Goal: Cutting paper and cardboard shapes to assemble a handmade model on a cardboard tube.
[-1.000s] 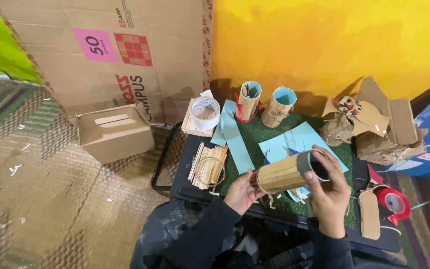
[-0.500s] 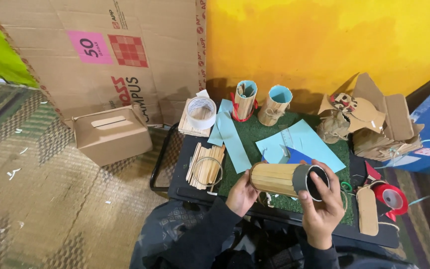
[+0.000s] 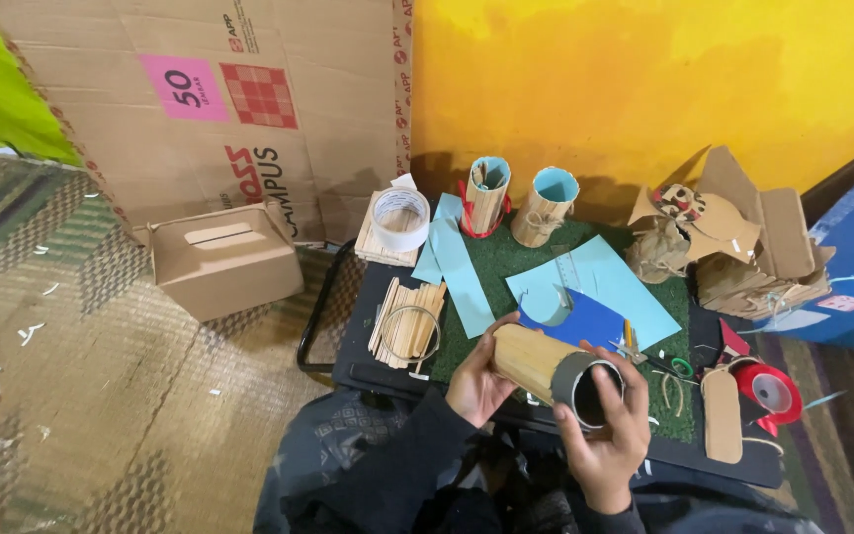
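Observation:
Both my hands hold a cardboard tube (image 3: 536, 361) covered in pale wooden sticks, lying sideways over the near edge of a low black table (image 3: 368, 346). My left hand (image 3: 481, 381) grips its far end. My right hand (image 3: 605, 435) wraps the grey open end, which faces me. Just beyond the tube lie light blue paper sheets (image 3: 605, 287) and a darker blue sheet (image 3: 590, 321) on a green mat (image 3: 486, 257).
Two finished stick-covered cups (image 3: 486, 193) (image 3: 546, 208) stand at the back. A white tape roll (image 3: 400, 218), a bundle of sticks (image 3: 409, 321), scissors (image 3: 669, 366), a red tape dispenser (image 3: 768, 391) and cardboard scraps (image 3: 733, 247) surround the mat. A small cardboard box (image 3: 224, 259) sits on the woven floor mat.
The tube has come lower and nearer to me, with its open end turned more toward me. Both hands kept their hold on it.

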